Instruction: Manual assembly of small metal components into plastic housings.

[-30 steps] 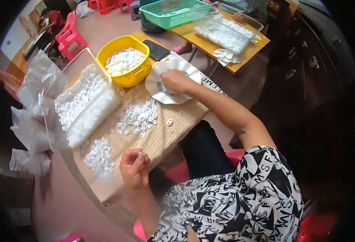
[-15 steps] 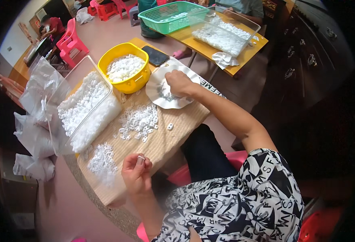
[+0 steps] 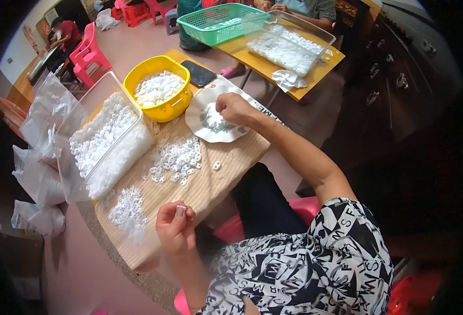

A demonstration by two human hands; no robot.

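Above the near edge of the cloth-covered table, my left hand [image 3: 176, 228] is closed in a pinch. A small white plastic piece [image 3: 182, 207] shows at its thumb and fingertips. My right hand [image 3: 235, 109] reaches over a white wavy-rimmed plate [image 3: 197, 107], fingers pinched together; whatever they hold is hidden. Tiny grey parts [image 3: 217, 125] lie in the plate beneath that hand. Between the hands are a loose heap of white two-holed plastic pieces [image 3: 176, 157] and one single piece [image 3: 217, 165]. Another pile of smaller white pieces [image 3: 128, 212] lies left of my left hand.
A clear bin [image 3: 105, 139] of white pieces stands at the left, beside a yellow basin [image 3: 175, 109] and a dark phone [image 3: 199, 73]. Plastic bags [image 3: 45, 173] hang left. Across, another table [image 3: 315, 79] bears a green basket [image 3: 221, 31] and clear bin; a person sits behind it.
The whole view has shifted slightly. My right hand has moved a little to the right over the plate, baring more of the grey parts. My left hand keeps its pinch.
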